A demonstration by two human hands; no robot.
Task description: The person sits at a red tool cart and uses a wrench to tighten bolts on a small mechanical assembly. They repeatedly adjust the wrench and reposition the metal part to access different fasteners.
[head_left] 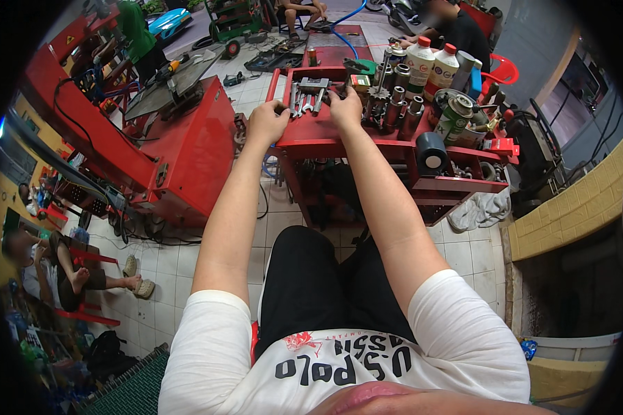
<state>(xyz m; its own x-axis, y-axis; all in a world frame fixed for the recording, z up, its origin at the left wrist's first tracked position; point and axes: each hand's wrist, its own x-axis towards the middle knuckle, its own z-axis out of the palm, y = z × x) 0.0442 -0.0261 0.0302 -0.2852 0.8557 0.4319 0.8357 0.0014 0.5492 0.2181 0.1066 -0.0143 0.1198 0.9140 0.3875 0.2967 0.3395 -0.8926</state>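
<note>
My left hand [268, 123] is at the near left corner of a red tool cart [311, 131], its fingers curled; whatever they hold, if anything, is hidden. Over the cart top, my right hand [345, 109] has its fingers drawn together around something dark that I cannot make out. Between the hands lie several wrenches [307, 105] and a grey metal block [314, 83]. Just beyond my right fingers is a small box [359, 81]. To its right stand several metal sockets [393, 107] and a toothed metal part [378, 97].
White bottles with red caps [419, 63], a spray can [455, 116] and a black cylinder [431, 153] crowd the cart's right side. A red machine [194, 152] stands at left. One person [52, 270] sits at lower left; another [457, 31] is beyond the cart.
</note>
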